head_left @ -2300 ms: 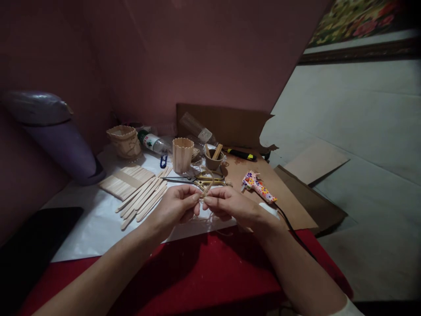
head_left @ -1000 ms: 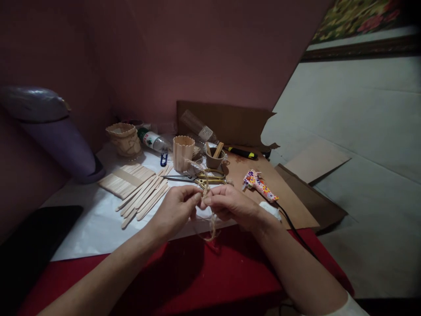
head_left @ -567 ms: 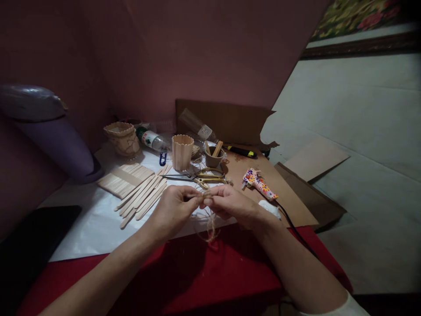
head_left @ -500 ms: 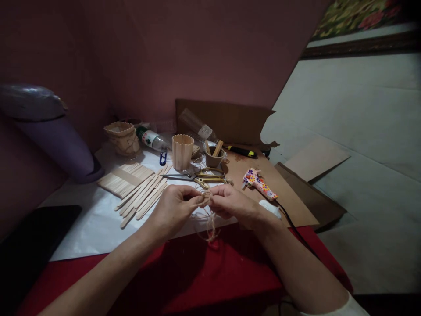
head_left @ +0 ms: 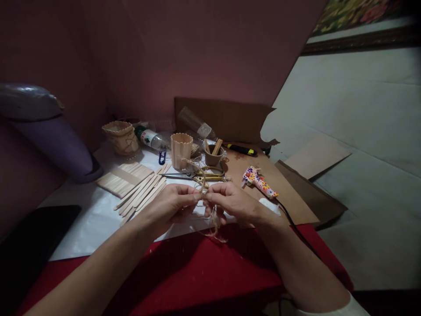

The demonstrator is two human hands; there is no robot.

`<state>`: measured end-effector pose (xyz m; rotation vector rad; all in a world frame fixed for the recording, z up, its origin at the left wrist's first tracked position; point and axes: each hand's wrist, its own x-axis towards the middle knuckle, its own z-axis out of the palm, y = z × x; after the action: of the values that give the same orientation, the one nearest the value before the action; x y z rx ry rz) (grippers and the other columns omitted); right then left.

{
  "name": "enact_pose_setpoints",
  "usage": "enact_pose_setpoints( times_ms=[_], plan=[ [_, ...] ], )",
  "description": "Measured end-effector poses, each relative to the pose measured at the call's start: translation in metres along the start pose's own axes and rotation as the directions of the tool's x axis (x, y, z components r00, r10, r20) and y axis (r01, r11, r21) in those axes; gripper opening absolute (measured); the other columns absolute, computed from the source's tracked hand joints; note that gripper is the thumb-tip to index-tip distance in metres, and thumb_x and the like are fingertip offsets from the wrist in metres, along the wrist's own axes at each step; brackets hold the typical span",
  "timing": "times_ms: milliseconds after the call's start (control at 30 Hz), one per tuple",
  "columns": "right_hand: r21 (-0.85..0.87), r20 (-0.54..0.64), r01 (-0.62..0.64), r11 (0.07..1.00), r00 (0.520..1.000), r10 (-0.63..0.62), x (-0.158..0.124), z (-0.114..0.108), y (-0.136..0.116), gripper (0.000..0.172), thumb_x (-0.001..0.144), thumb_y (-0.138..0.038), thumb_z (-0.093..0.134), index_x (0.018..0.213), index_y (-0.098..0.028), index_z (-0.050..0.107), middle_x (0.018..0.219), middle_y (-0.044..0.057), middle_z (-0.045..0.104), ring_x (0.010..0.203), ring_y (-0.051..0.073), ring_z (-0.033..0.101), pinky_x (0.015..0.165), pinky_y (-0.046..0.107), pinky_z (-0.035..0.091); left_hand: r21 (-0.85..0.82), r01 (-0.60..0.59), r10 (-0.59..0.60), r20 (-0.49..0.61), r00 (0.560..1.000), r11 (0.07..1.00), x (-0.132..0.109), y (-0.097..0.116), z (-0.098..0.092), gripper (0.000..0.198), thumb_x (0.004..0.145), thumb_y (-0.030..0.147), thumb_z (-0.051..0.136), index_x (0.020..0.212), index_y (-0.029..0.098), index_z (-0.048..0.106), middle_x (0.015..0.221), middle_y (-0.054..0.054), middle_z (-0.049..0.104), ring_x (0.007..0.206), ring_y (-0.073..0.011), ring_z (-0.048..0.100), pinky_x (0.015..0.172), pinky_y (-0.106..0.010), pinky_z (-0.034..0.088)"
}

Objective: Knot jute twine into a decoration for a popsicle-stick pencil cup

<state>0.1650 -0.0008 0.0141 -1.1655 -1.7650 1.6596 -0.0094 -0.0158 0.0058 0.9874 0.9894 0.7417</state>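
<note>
Both hands meet over the front edge of the white sheet, working on jute twine [head_left: 215, 226]. My left hand [head_left: 174, 202] pinches the twine between thumb and forefinger. Opposite it, my right hand [head_left: 232, 202] also grips the twine, its fingertips almost touching the left ones. Loose ends dangle below the fingers, and a loop stands up above them. Just beyond lie the scissors [head_left: 194, 176] with gold handles, blades pointing left. Behind these stands a cup made of craft sticks [head_left: 181, 151]. Whatever knot the fingertips cover is hidden.
Left lie loose craft sticks [head_left: 140, 193] and a banded bundle [head_left: 123, 180]. Farther back are a decorated stick pot [head_left: 121, 138], plastic bottles [head_left: 151, 138], a blue cutter [head_left: 162, 157] and a small pot [head_left: 213, 156]. A glue gun [head_left: 259, 182] rests on cardboard [head_left: 292, 204] at right.
The fingertips have shifted slightly along the twine. A twine loop now rises above my fingers, and the dangling ends hang differently. The surrounding objects stay in place.
</note>
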Motion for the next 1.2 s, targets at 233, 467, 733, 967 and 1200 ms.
enact_pose_setpoints(
  times_ms=[233,467,733,967,1200],
  plan=[
    [-0.093,-0.024,0.059,0.994,0.998,-0.061,0.0002,-0.0043,0.004,0.019,0.082,-0.026,0.051,0.071,-0.013,0.059,0.064,0.0,0.057,0.043,0.005,0.048,0.04,0.018,0.04,-0.013,0.01,-0.011,-0.03,0.999,1.0,0.0011,-0.0009,0.0002,0.02,0.067,0.028,0.067,0.065,0.014,0.054,0.047,0.006,0.037,0.038,-0.0024,0.024,0.037,-0.018,0.009],
    [-0.177,-0.042,0.119,0.977,0.991,-0.128,0.0008,-0.0065,0.005,0.017,0.079,-0.025,0.053,0.07,-0.013,0.061,0.061,-0.001,0.053,0.047,0.007,0.047,0.044,0.019,0.038,-0.027,0.01,-0.011,-0.036,0.999,1.0,0.0037,-0.0032,-0.001,0.022,0.066,0.03,0.068,0.063,0.015,0.053,0.046,0.007,0.039,0.037,-0.002,0.023,0.036,-0.017,0.009],
    [-0.225,-0.068,0.113,0.968,0.989,-0.132,-0.0011,-0.0067,0.0036,0.016,0.078,-0.024,0.055,0.068,-0.014,0.063,0.054,-0.002,0.051,0.046,0.007,0.047,0.044,0.019,0.036,-0.035,-0.002,0.001,-0.017,1.0,0.999,0.003,-0.0048,-0.0007,0.019,0.07,0.029,0.065,0.064,0.015,0.053,0.046,0.006,0.037,0.038,-0.0025,0.023,0.036,-0.018,0.009],
    [-0.179,-0.073,0.08,0.98,0.993,-0.094,-0.0006,-0.006,0.0006,0.021,0.08,-0.026,0.052,0.065,-0.013,0.059,0.055,-0.002,0.049,0.044,0.005,0.038,0.042,0.019,0.028,-0.024,-0.012,0.011,-0.062,0.998,1.0,0.0032,-0.0023,0.0009,0.022,0.069,0.029,0.066,0.063,0.015,0.051,0.044,0.007,0.036,0.037,-0.002,0.022,0.036,-0.017,0.009],
    [-0.095,-0.054,0.126,0.987,0.99,-0.131,0.0006,-0.0089,0.0039,0.027,0.076,-0.037,0.061,0.065,-0.013,0.054,0.058,-0.004,0.042,0.052,0.006,0.035,0.047,0.02,0.025,-0.009,-0.067,0.066,-0.104,0.992,0.998,0.0042,-0.0045,0.0015,0.027,0.069,0.034,0.068,0.061,0.014,0.05,0.043,0.007,0.036,0.037,-0.002,0.024,0.035,-0.017,0.012]
  ],
)
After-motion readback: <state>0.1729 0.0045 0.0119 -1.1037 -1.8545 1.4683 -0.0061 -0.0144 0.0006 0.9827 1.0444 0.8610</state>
